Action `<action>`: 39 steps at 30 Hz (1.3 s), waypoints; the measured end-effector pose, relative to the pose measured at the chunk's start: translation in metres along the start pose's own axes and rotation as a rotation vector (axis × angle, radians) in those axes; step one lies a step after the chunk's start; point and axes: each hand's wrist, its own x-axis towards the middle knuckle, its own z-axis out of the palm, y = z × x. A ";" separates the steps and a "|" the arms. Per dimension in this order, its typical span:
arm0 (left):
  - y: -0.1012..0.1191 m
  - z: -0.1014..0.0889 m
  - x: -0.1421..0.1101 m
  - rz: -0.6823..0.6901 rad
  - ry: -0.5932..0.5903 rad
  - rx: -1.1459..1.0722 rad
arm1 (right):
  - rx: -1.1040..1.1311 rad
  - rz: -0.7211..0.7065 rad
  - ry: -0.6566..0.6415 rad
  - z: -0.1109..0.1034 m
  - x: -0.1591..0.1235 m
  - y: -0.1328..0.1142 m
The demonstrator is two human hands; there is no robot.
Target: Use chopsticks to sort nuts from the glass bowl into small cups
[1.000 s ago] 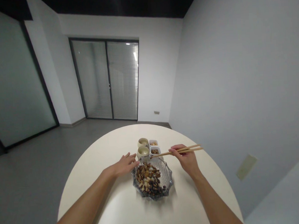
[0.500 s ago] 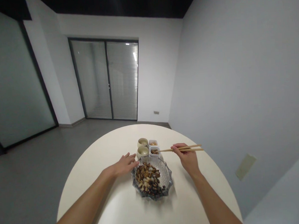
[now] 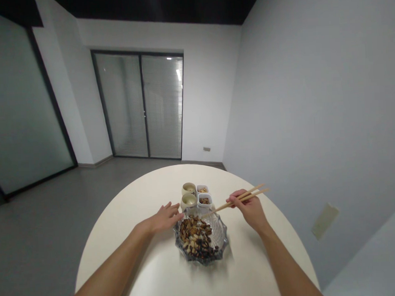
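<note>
the glass bowl (image 3: 221, 230) sits on the table (image 3: 154, 274) before me, holding brown striped seeds (image 3: 191, 226), pale kernels (image 3: 190, 245) and dark pieces (image 3: 208, 252). my left hand (image 3: 163, 218) is open, fingers loosely spread at the bowl's left rim, gripping nothing. my right hand (image 3: 251, 209), right of the bowl, is closed round the chopsticks (image 3: 227, 204); their tips reach over the bowl's far side, and i can't tell whether they pinch anything. beyond the bowl stand two cups (image 3: 189, 203) and, to their right, two white dishes (image 3: 205, 205). the near dish has brown pieces, the far one pale ones; i can't make out anything in the cups. most of the pieces lie in the bowl, by my judgement.
</note>
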 end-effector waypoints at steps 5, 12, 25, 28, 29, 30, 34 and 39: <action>0.002 -0.001 -0.001 0.003 -0.009 -0.010 | 0.063 0.078 -0.178 -0.003 -0.002 -0.003; 0.000 -0.001 -0.001 0.021 -0.004 -0.004 | 0.075 0.148 -0.257 -0.006 -0.003 -0.008; 0.010 -0.007 -0.004 0.008 -0.019 0.009 | 0.109 0.181 -0.316 0.002 -0.005 -0.009; 0.008 -0.007 -0.004 0.009 -0.016 -0.001 | 0.112 0.175 -0.293 0.001 -0.005 -0.009; 0.008 -0.007 -0.004 0.008 -0.012 -0.003 | 0.105 0.171 -0.287 0.001 -0.005 -0.010; 0.007 -0.006 -0.004 0.006 -0.011 -0.004 | 0.093 0.166 -0.280 0.000 -0.005 -0.011; 0.006 -0.005 -0.004 0.005 -0.013 0.000 | 0.035 0.135 -0.242 -0.001 -0.004 -0.012; 0.000 -0.002 -0.001 0.018 -0.004 0.006 | -0.026 0.079 -0.170 -0.002 -0.003 -0.006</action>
